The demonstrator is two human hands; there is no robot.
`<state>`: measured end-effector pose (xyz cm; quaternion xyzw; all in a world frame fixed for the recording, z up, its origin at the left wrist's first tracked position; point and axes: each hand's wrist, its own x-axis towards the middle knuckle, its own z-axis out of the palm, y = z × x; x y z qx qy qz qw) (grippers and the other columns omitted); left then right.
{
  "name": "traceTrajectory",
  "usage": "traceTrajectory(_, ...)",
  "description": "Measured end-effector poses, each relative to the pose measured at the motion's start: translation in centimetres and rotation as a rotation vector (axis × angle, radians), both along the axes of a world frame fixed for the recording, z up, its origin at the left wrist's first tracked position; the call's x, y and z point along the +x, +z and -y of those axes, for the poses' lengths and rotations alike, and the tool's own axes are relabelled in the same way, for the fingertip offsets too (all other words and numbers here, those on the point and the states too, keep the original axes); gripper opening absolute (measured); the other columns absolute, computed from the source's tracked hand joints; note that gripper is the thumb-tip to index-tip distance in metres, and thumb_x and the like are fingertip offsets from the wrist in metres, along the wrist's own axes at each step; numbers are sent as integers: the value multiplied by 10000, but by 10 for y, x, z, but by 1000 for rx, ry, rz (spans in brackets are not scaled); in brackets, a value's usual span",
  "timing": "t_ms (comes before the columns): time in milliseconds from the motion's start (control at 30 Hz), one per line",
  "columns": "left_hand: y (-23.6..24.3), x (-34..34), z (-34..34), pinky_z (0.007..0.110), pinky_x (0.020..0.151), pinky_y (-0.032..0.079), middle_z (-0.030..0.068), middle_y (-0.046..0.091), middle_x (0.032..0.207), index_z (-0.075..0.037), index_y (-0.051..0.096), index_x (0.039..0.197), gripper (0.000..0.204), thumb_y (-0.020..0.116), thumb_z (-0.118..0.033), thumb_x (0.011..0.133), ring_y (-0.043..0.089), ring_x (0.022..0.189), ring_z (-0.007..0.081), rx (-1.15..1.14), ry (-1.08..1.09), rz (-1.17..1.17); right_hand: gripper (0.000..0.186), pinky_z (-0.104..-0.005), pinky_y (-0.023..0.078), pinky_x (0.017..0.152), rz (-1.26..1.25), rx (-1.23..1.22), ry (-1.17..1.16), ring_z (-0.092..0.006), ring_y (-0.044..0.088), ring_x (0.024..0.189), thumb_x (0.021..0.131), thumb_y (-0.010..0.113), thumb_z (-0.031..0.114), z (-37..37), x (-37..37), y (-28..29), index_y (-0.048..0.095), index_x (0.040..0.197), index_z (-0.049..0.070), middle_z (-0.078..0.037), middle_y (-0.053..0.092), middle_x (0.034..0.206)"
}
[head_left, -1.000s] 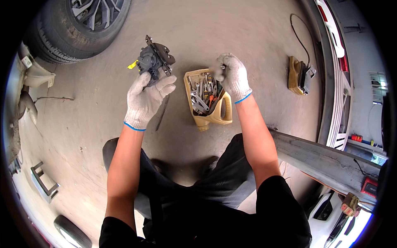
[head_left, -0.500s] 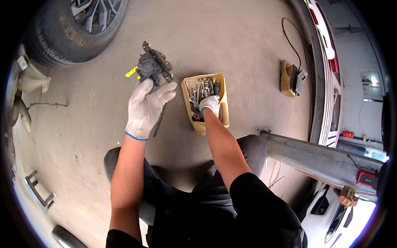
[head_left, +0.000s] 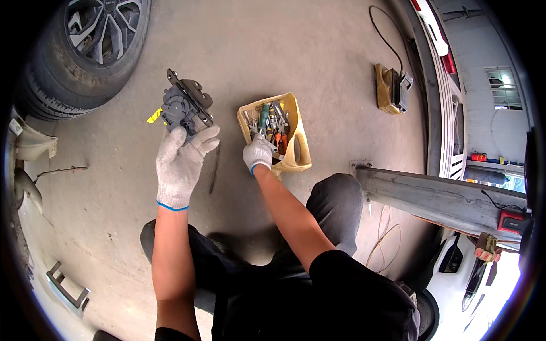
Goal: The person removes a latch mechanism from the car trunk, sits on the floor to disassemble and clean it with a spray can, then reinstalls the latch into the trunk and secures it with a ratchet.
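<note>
My left hand [head_left: 182, 162], in a white knit glove with a blue cuff edge, grips a black car latch [head_left: 183, 105] from below. The latch has a dark metal bracket with holes along one side, and a yellow tag [head_left: 154, 116] sticks out at its left. My gloved right hand [head_left: 260, 152] is closed at the near left part of a cut-open yellowish plastic container [head_left: 300, 145] of hand tools. Its fingertips are partly hidden among the tools, so what they grip cannot be made out. Close by are a green-handled tool [head_left: 264, 118] and orange-handled pliers [head_left: 281, 142].
A car wheel [head_left: 99, 54] stands at the upper left. Another yellowish container [head_left: 385, 90], with a cable, sits at the right near a lift beam [head_left: 438, 196]. A thin dark rod [head_left: 214, 173] lies on the floor before my knees. A white car [head_left: 455, 278] is at the lower right.
My right hand has moved from inside the container to its near left part. The tools have shifted, and orange handles now show. The latch is still in my left hand, slightly turned.
</note>
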<state>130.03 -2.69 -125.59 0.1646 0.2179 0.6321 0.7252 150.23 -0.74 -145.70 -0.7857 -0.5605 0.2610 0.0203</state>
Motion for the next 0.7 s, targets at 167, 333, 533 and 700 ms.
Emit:
traceTrajectory(167,2,5,-4,440,843,585,188,609,1200,-31,449,1360,520,640,-219,914,654,1059,375,-19,-6,13,491,-468,496,938,-51,-96,111,-409,648,1039,899,531,245,-17,28,12,450,1330,24,-282,668,1084)
traceTrajectory(333,-1,8,-3,451,868,575,177,618,1218,-14,489,1345,497,631,-230,920,641,1092,385,3,-28,-12,414,-469,565,797,213,-245,319,-347,684,1031,936,535,251,-30,35,25,432,1275,37,-220,649,1167)
traceTrajectory(533,6,12,4,454,863,580,168,620,1202,-31,470,1361,518,646,-226,914,644,1084,385,-20,-23,-57,304,-468,589,716,383,-102,318,-297,691,1013,901,564,192,-62,58,21,509,1154,32,-169,664,1113)
traceTrajectory(700,2,9,1,470,873,581,172,620,1210,-46,470,1365,512,642,-217,914,640,1096,389,-34,-16,-55,346,-442,574,815,347,-69,389,-314,686,1034,881,548,195,-110,109,50,582,1177,21,-164,687,1146)
